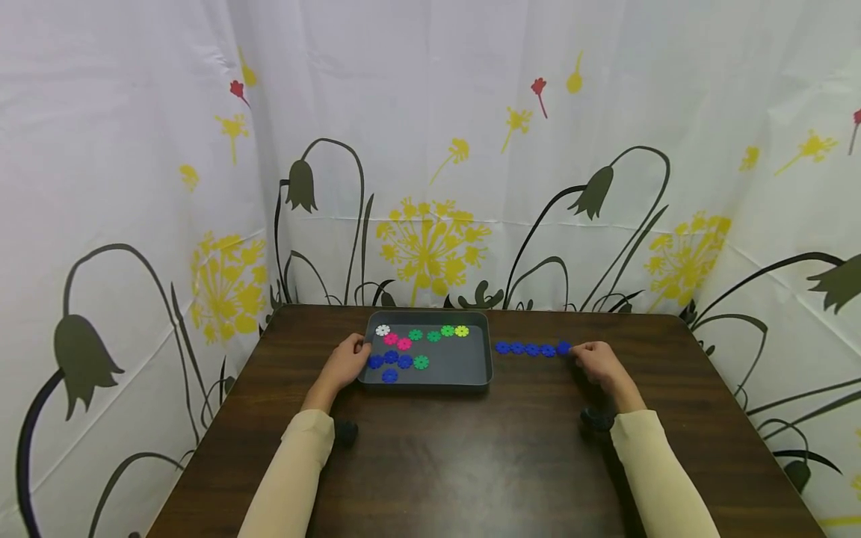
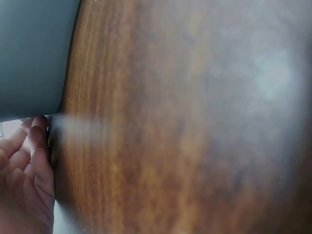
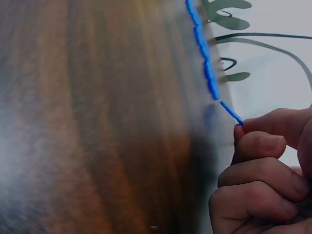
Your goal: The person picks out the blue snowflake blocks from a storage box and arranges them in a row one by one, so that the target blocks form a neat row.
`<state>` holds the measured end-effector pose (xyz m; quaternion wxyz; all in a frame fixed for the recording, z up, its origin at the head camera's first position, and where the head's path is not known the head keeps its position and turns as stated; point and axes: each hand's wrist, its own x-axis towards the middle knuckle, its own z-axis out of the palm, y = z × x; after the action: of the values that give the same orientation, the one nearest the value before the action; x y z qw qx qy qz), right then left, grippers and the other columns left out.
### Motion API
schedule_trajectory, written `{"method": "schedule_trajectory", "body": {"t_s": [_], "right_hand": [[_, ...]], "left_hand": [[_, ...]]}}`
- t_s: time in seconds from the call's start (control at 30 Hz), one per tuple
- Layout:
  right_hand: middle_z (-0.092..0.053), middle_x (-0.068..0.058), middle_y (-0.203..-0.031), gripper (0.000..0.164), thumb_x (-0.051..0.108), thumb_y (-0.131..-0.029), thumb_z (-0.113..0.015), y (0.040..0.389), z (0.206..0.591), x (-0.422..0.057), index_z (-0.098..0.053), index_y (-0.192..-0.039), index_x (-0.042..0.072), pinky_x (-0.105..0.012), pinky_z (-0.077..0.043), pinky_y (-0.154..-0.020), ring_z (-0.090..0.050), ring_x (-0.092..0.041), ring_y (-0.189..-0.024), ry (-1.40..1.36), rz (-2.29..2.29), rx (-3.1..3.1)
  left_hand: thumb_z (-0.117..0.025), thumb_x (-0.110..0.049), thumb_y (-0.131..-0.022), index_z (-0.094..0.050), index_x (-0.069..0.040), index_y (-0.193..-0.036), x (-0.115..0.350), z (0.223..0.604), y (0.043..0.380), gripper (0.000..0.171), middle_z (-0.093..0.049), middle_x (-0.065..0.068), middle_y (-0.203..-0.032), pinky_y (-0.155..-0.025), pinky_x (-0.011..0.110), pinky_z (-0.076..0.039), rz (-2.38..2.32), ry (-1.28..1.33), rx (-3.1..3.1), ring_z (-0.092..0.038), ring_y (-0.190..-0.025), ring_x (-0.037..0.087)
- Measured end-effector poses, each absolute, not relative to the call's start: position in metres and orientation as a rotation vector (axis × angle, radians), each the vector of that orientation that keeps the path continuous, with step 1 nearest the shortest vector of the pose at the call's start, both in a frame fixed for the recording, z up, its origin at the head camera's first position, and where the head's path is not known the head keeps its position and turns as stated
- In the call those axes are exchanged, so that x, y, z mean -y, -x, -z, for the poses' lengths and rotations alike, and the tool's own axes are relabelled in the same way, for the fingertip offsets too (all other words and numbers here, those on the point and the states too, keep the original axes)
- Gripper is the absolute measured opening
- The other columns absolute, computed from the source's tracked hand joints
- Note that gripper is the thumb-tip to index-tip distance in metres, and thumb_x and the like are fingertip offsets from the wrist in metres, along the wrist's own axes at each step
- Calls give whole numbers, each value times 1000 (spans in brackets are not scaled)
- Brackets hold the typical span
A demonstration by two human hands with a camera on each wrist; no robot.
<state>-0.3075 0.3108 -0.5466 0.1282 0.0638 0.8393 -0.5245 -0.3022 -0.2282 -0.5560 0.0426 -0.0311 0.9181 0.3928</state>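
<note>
At the right end of a row of blue flower-shaped discs (image 1: pixel 533 350) on the table, my right hand (image 1: pixel 602 364) pinches one more blue disc (image 3: pixel 231 113) between thumb and forefinger. That disc is tilted in the right wrist view, a small gap from the row's last disc. My left hand (image 1: pixel 345 362) grips the left edge of a dark grey tray (image 1: pixel 457 373); the left wrist view shows its fingers against the outer wall. In the tray lie a white disc (image 1: pixel 383 330), pink discs (image 1: pixel 404 344), green discs (image 1: pixel 421 362), a yellow disc (image 1: pixel 461 331) and several blue discs (image 1: pixel 390 376).
The dark wooden table (image 1: pixel 471 463) extends toward me from the tray and the row. Behind its far edge hangs a white curtain (image 1: pixel 417 97) printed with flowers. Black wrist devices (image 1: pixel 596 420) sit just above the tabletop at both wrists.
</note>
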Motion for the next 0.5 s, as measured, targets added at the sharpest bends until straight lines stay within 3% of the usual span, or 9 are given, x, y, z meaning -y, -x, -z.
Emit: {"method": "schedule_trajectory", "body": {"t_s": [0.5], "right_hand": [[-42, 10, -58, 24, 18, -108, -56, 312, 552, -311, -66, -108, -4, -23, -33, -49, -33, -4, -49, -247, 1591, -2356]], "left_hand": [[-46, -33, -113, -54, 0, -147, 226, 554, 301, 48, -63, 19, -120, -97, 50, -48, -1200, 116, -2807, -59, -107, 33]]}}
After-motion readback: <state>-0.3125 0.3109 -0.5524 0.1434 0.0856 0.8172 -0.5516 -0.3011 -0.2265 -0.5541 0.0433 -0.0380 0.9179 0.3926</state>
